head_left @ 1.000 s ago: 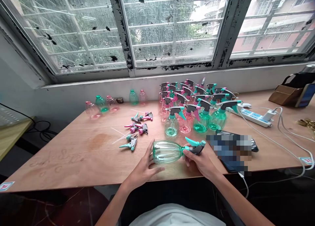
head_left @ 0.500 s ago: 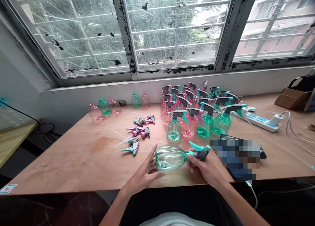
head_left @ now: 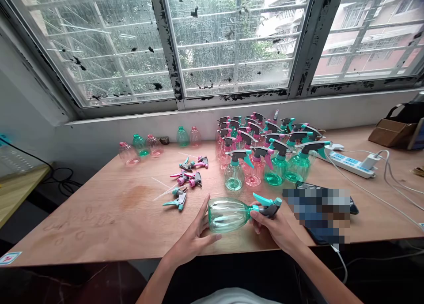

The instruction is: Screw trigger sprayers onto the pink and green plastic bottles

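A clear green spray bottle point(head_left: 228, 215) lies on its side in the air between my hands, above the table's front edge. Its base is cradled by my left hand point(head_left: 198, 233), thumb below and fingers behind. My right hand point(head_left: 273, 224) pinches the turquoise collar at the neck, where a grey and turquoise trigger head point(head_left: 269, 207) is fitted. Loose trigger heads lie beyond my left hand: a turquoise one point(head_left: 179, 199), pink ones point(head_left: 188, 178) and others farther back, with thin clear tubes point(head_left: 164, 192) beside them.
Finished-looking pink and green spray bottles point(head_left: 280, 163) stand grouped at back right. Headless bottles point(head_left: 129, 154) stand at back left, near the wall. Right of my hand lie a phone point(head_left: 354, 205) and a blurred-out dark object. A power strip point(head_left: 351, 163) with cables sits behind.
The bottle has rolled slightly about its long axis and shifted a little to the left. Both hands keep their hold on it.
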Tool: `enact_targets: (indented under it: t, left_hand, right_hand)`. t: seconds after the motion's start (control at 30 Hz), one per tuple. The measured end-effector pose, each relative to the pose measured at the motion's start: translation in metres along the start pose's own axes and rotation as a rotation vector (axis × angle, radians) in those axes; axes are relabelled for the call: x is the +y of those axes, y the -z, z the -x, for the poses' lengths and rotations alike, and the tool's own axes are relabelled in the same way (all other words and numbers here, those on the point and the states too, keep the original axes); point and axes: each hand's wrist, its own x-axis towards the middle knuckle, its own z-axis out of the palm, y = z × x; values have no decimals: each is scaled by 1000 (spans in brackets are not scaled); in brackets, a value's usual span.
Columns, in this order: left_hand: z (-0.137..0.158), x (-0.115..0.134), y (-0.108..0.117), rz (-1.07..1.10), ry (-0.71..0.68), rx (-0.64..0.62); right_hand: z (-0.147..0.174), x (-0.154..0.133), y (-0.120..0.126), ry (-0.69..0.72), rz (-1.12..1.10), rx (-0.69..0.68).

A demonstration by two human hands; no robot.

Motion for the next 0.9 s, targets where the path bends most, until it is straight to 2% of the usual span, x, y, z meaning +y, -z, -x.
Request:
enact_targets:
  t: [0.2, 0.5, 0.9]
  left_hand:
    - [-1, 3, -1, -10, -1, 64]
    - [0, -4, 1, -12, -9, 6]
    - [-1, -3, 2, -16, 9, -9]
  right_hand:
    - [2, -2, 0, -10, 25, -7]
    - [1, -7, -3, -7, 12, -25]
    - [0, -1, 0, 0, 1, 10]
